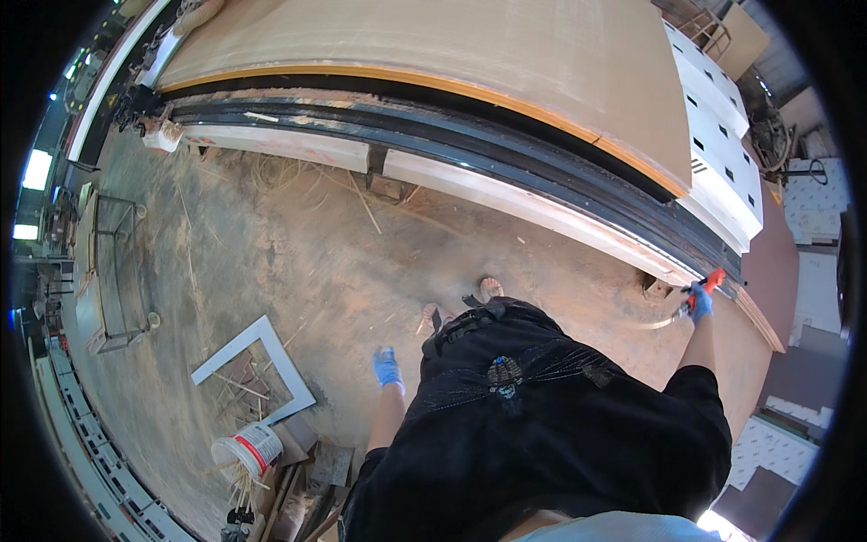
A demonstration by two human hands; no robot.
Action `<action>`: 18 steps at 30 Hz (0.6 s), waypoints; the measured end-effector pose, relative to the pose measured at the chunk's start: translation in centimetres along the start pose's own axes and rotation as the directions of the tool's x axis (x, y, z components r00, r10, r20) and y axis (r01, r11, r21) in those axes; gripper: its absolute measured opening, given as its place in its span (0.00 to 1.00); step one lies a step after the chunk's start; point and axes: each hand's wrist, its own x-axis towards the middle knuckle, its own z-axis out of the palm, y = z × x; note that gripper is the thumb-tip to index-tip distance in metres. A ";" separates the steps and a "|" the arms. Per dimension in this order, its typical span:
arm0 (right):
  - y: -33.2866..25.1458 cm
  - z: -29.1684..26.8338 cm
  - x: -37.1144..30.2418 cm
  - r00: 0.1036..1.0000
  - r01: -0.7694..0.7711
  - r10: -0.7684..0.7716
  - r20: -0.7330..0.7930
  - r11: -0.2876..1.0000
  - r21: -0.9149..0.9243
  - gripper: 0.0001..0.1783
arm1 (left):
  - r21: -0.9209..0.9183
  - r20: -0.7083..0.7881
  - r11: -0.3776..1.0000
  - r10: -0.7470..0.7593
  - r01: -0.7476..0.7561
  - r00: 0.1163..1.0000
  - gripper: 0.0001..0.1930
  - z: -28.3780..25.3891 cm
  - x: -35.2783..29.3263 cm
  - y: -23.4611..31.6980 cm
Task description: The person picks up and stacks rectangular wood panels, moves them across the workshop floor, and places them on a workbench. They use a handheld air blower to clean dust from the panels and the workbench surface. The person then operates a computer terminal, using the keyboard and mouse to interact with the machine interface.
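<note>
Blue-gloved right hand (701, 302) stretched outward, grip wrapped round red tool (715, 278), left hand (386, 368) lowered, grip unclear.

Around us we see a dusty, stained grey-brown floor (271, 262) littered with thin pale strips (367, 207), a wheeled metal-framed cart (88, 314) at the left, bright window openings (38, 171) glowing beyond it, and white and brown sheet panels (817, 289) along the right side.
</note>
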 end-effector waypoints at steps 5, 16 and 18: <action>0.7 0.4 1.0 0.955 -0.001 0.073 0.288 0.970 -0.242 0.12 | 0.021 0.158 0.999 -0.042 0.039 0.987 0.21 3.0 -4.4 7.4; -6.7 15.1 1.1 0.806 0.102 0.157 0.570 0.913 -0.396 0.16 | -0.131 -0.078 0.991 -0.015 0.004 0.997 0.19 6.7 -5.9 8.3; -6.9 18.5 1.7 0.773 0.170 0.141 0.618 0.893 -0.416 0.15 | -0.127 -0.114 0.990 -0.080 0.065 0.990 0.19 7.9 -7.0 7.6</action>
